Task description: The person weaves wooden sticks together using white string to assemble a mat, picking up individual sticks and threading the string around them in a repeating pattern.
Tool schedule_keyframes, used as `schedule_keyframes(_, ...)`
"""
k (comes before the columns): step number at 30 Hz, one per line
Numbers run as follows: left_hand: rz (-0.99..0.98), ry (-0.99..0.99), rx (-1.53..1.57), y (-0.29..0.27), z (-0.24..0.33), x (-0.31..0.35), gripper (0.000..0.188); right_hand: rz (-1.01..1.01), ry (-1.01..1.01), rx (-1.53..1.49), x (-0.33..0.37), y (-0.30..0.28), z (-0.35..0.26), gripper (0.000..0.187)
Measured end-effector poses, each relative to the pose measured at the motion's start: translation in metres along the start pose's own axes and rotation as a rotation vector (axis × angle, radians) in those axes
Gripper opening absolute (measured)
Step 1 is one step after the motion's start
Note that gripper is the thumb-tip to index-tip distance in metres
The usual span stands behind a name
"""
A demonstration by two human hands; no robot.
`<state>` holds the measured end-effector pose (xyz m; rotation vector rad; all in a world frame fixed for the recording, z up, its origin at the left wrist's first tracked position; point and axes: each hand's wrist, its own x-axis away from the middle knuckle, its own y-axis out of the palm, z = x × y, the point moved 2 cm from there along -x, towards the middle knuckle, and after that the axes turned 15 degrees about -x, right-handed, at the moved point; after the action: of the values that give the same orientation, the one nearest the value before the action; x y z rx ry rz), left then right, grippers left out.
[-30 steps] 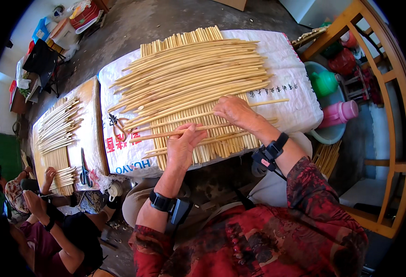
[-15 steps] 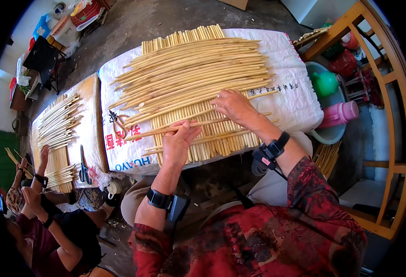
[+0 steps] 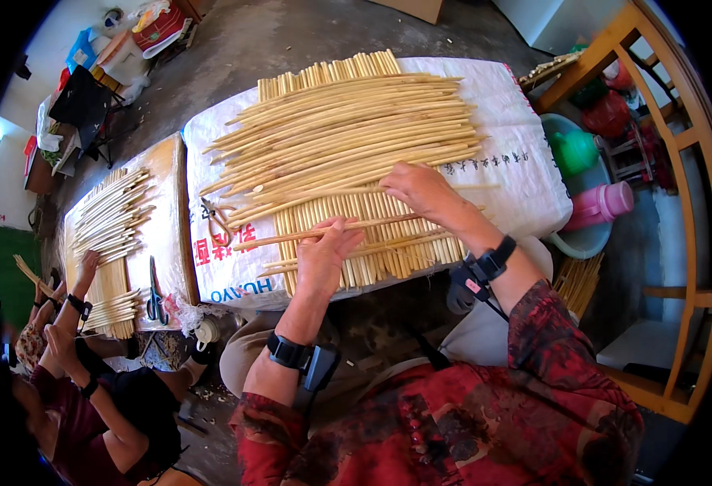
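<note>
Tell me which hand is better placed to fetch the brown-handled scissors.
Likely the left hand: it is nearer the scissors, though holding a stick; the right hand is farther right.

The head camera looks down, from close behind the near edge of the table (image 3: 508,109), toward its far edge. Both far corners show.
</note>
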<state>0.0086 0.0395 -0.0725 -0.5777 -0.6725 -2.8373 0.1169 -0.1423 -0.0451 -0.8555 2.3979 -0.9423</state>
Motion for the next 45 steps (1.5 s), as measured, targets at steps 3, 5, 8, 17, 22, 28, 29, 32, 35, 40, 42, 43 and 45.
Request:
schedule_keyframes(3, 0.023, 0.045, 0.003, 0.004, 0.011, 0.003, 0.025, -0.013, -0.04, -0.102, 0.0, -0.01, -0.01, 0.017)
schedule_keyframes(5, -0.002, 0.106, 0.01, -0.001, 0.011, -0.001, 0.031, -0.066, -0.065, -0.12, 0.001, -0.014, -0.017, 0.017)
schedule_keyframes(8, 0.008, 0.131, 0.021, 0.003, 0.012, -0.004, 0.028, -0.047, -0.033, -0.169, 0.008, -0.016, -0.025, 0.017)
schedule_keyframes(17, -0.045, 0.188, 0.137, 0.018, 0.014, -0.01, 0.017, 0.296, -0.253, 0.026, 0.02, -0.038, -0.042, 0.017)
schedule_keyframes(22, -0.036, 0.233, 0.138, 0.015, 0.023, -0.011, 0.017, -0.067, 0.478, -0.832, 0.047, -0.016, -0.034, 0.022)
schedule_keyframes(28, -0.072, 0.205, 0.176, 0.03, 0.023, -0.014, 0.016, 0.447, 0.516, -1.792, 0.055, 0.0, -0.001, 0.032)
schedule_keyframes(29, -0.049, 0.179, 0.169, 0.028, 0.02, -0.014, 0.017, 0.548, 0.509, -1.861, 0.057, 0.0, 0.003, 0.033)
schedule_keyframes(32, -0.03, 0.155, 0.175, 0.023, 0.014, -0.016, 0.018, 0.665, 0.424, -1.846, 0.047, -0.008, 0.007, 0.027)
schedule_keyframes(35, -0.033, 0.183, 0.187, 0.023, 0.016, -0.016, 0.018, 0.68, 0.428, -1.848, 0.048, -0.009, 0.007, 0.024)
schedule_keyframes(40, -0.024, 0.16, 0.185, 0.02, 0.01, -0.018, 0.02, 0.641, 0.409, -1.87, 0.05, -0.009, 0.01, 0.022)
schedule_keyframes(42, -0.032, 0.16, 0.185, 0.018, 0.009, -0.019, 0.022, 0.63, 0.419, -1.845, 0.051, -0.01, 0.01, 0.022)
schedule_keyframes(43, -0.044, 0.16, 0.188, 0.017, 0.008, -0.02, 0.022, 0.619, 0.427, -1.835, 0.051, -0.01, 0.01, 0.022)
schedule_keyframes(45, -0.061, 0.162, 0.197, 0.015, 0.008, -0.021, 0.023, 0.602, 0.44, -1.824, 0.051, -0.01, 0.011, 0.023)
